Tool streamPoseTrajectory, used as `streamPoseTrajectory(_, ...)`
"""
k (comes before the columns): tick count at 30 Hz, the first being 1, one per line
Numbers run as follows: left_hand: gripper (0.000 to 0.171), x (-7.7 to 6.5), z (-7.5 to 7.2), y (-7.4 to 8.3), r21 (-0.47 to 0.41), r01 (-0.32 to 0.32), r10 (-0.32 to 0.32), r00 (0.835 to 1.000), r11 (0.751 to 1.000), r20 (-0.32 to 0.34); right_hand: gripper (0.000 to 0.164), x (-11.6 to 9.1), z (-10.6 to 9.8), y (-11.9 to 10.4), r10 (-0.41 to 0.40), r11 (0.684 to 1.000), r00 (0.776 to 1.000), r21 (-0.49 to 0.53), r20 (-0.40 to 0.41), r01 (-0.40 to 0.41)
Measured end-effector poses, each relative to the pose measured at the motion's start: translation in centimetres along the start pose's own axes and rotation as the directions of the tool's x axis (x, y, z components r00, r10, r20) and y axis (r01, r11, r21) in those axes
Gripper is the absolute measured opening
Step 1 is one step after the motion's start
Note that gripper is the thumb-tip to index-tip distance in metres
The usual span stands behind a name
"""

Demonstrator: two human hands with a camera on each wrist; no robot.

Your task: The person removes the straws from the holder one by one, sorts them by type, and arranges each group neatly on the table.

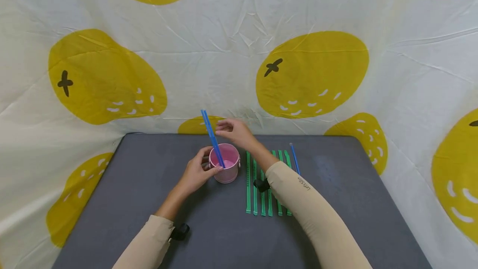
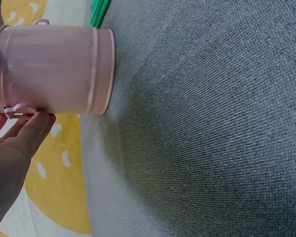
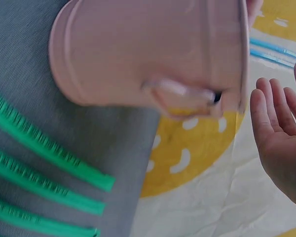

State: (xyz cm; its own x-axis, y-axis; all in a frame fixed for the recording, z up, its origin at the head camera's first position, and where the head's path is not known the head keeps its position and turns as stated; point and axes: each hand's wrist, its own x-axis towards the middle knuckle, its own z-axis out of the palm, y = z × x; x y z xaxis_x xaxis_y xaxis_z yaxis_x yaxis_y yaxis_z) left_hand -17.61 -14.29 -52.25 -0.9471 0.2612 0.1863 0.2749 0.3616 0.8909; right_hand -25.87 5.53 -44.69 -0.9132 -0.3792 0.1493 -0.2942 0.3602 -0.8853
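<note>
My left hand (image 1: 196,172) holds a small pink bucket (image 1: 226,174) by its side, thumb near the front of the rim and fingers around the left. In the left wrist view those fingers touch the bucket (image 2: 54,69) by one of its small side handles. Blue straws (image 1: 211,135) lean inside it, their upper ends sticking out toward the back left. Just right of these straws is my right hand (image 1: 237,131), its fingers loosely bent and holding nothing. The right wrist view shows a gap between this hand (image 3: 286,143) and the straws (image 3: 274,52).
Several green wrapped straws (image 1: 248,190) lie in a row right of the bucket, partly under my right forearm. Beyond them lies a single blue straw (image 1: 294,157). A white cloth with yellow lemon prints (image 1: 209,69) hangs behind the dark grey table (image 1: 130,186).
</note>
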Motion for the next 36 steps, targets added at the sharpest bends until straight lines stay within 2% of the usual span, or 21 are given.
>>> streamPoseTrajectory(7,0.076,0.0,0.0,0.0,0.011,-0.018,0.018,1.0,1.0,0.003,0.039,1.1,1.1,-0.1,0.009,0.999,1.0,-0.035,0.002,-0.009)
streamPoseTrajectory(21,0.074,0.4,0.1,-0.1,0.007,-0.006,0.006,1.0,1.0,-0.003,0.034,1.7,1.1,-0.3,0.024,0.999,0.999,-0.045,0.021,-0.023)
streamPoseTrajectory(36,0.073,0.7,0.2,-0.3,-0.003,-0.017,0.017,1.0,1.0,-0.014,0.037,1.2,0.4,-0.1,0.025,0.997,1.0,0.067,-0.006,-0.024)
